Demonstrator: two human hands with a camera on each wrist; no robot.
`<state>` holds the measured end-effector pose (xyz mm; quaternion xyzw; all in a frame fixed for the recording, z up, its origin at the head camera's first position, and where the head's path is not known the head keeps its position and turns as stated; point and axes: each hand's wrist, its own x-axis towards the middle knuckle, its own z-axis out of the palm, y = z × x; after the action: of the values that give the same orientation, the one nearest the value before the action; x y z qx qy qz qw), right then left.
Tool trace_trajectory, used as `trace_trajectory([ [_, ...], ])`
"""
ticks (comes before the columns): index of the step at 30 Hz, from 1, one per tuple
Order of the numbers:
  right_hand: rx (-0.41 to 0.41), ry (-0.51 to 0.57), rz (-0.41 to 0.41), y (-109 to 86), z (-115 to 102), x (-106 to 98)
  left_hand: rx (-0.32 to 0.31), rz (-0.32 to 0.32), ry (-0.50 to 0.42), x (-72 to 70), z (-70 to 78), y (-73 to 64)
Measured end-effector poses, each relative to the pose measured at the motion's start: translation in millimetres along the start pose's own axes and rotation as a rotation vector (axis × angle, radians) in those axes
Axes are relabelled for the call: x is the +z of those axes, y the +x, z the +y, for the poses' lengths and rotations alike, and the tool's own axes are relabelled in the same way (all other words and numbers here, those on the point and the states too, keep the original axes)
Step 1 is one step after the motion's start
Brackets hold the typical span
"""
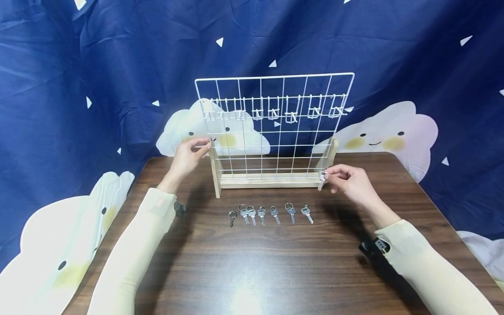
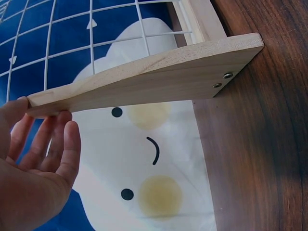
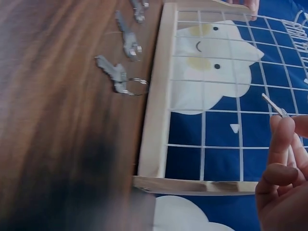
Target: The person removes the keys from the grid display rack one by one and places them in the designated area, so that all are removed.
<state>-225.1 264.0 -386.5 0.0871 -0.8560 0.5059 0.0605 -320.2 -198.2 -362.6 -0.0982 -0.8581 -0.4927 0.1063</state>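
A white wire grid rack (image 1: 275, 77) with a wooden stand (image 1: 271, 180) stands upright at the back of the table. My left hand (image 1: 186, 158) pinches the top end of its left wooden side support (image 2: 149, 79) between thumb and fingers. In front of the stand's right end, my right hand (image 1: 352, 181) pinches a silver key (image 1: 320, 181) between thumb and fingertips. The blade of that key (image 3: 272, 103) points out past the fingers, while its head is mostly hidden by them. White hooks (image 1: 291, 117) hang in a row along the upper part of the grid.
Several keys with rings lie in a row before the stand, from a dark key (image 1: 232, 218) at the left to a silver key (image 1: 306, 213) at the right. Behind the brown wooden table (image 1: 244, 262) hangs a blue cloth (image 1: 138, 52) printed with clouds.
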Motion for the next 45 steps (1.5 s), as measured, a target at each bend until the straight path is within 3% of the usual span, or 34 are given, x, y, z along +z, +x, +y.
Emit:
trace_trajectory([
  [6,0.022,0.031,-0.049,-3.7,11,5,0.013,-0.010,-0.003,-0.4,-1.3,0.2],
  [15,0.135,0.100,-0.163,-10.7,24,10,0.022,-0.011,-0.009,-0.3,-3.1,0.0],
  [25,0.182,0.019,-0.245,-12.3,45,11,0.015,-0.009,-0.008,-0.2,-3.6,1.0],
  [36,0.290,-0.010,-0.317,-10.0,64,12,0.021,-0.015,-0.012,-0.9,-4.1,-0.1],
  [45,0.296,-0.017,-0.360,-9.5,73,19,0.024,-0.014,-0.010,-1.1,-3.0,0.4],
])
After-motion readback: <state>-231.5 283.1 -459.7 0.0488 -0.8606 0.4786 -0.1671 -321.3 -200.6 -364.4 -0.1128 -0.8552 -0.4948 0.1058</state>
